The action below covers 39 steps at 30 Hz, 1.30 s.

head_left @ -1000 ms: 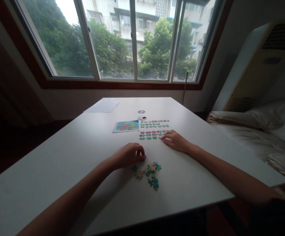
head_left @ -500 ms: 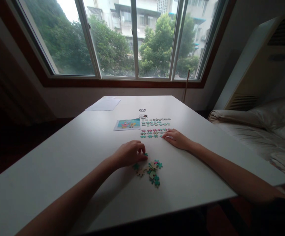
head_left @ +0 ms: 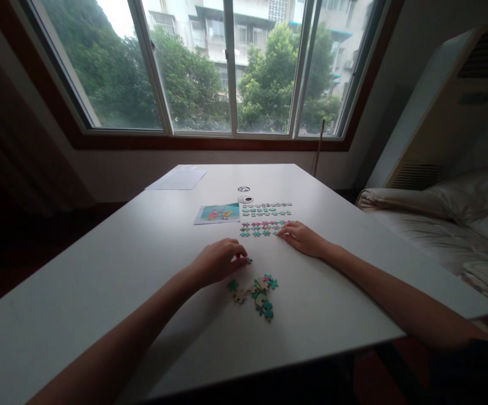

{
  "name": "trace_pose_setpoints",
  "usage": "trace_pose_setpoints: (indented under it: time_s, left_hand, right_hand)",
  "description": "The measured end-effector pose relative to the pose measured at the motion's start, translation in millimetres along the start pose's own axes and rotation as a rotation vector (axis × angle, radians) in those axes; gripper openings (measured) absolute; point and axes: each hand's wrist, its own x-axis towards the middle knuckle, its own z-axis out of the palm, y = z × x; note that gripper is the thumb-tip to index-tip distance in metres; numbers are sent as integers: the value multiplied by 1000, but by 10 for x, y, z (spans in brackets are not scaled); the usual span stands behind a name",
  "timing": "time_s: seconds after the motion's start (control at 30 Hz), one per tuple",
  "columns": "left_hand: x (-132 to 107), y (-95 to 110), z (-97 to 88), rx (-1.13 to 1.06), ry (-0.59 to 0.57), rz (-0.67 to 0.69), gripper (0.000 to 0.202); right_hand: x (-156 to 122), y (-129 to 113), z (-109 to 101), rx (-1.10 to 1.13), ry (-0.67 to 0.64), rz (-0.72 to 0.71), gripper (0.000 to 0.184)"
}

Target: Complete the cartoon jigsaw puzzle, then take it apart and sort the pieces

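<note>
My left hand (head_left: 221,260) is closed in a pinch on a small green jigsaw puzzle piece (head_left: 249,260), just above the table. Below it lies a loose pile of puzzle pieces (head_left: 262,297), some green side up and some showing plain beige backs. My right hand (head_left: 298,237) rests on the table with its fingers stretched out, the fingertips touching a puzzle piece (head_left: 276,233) at the right end of the nearest row. Rows of puzzle pieces (head_left: 256,226) in green and pink spread to the left of those fingertips, and more rows (head_left: 267,212) lie behind.
A picture card (head_left: 217,214) with a colourful drawing lies left of the rows. Two small round items (head_left: 245,199) sit behind them. Paper sheets (head_left: 177,179) lie at the far left of the white table (head_left: 113,270). A pale sofa (head_left: 446,225) stands to the right.
My left hand has lifted slightly up and away from the loose pile, with the green puzzle piece at its fingertips. The right hand has stayed almost still.
</note>
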Motion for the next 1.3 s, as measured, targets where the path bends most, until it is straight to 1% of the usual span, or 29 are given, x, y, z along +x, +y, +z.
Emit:
trace_pose_setpoints:
  time_s: [0.13, 0.3, 0.43, 0.5, 0.6, 0.67, 0.8, 0.9, 1.13, 1.3]
  left_hand:
    - [-12, 13, -16, 27, -8, -11, 20]
    - [-11, 15, -26, 21, -12, -9, 16]
    - [14, -27, 14, -97, -11, 2, 14]
    - [26, -42, 42, -166, 9, 1, 13]
    - [42, -33, 79, -297, 61, -1, 8]
    - [54, -8, 94, -390, 94, -1, 7]
    - [83, 46, 103, -496, 139, -26, 12]
    - [105, 69, 107, -555, 125, -44, 17]
    - [122, 105, 106, -646, 95, -65, 19]
    - [121, 114, 108, -797, 89, -95, 21]
  right_hand:
    - [2, -51, -4, 21, 35, -16, 21]
    - [34, -296, -34, 83, 64, -48, 18]
    - [48, -523, -37, 134, 29, -96, 17]
    - [44, -611, -21, 173, 2, -103, 17]
    - [32, -709, 11, 205, -22, -69, 16]
    - [28, -758, 22, 189, -10, -51, 15]
    - [34, -818, 6, 111, 67, -74, 15]
    - [39, -825, -22, 53, 128, -92, 16]
    - [31, -823, -73, -42, 126, -151, 16]
    - [34, -830, -75, -64, 150, -172, 17]
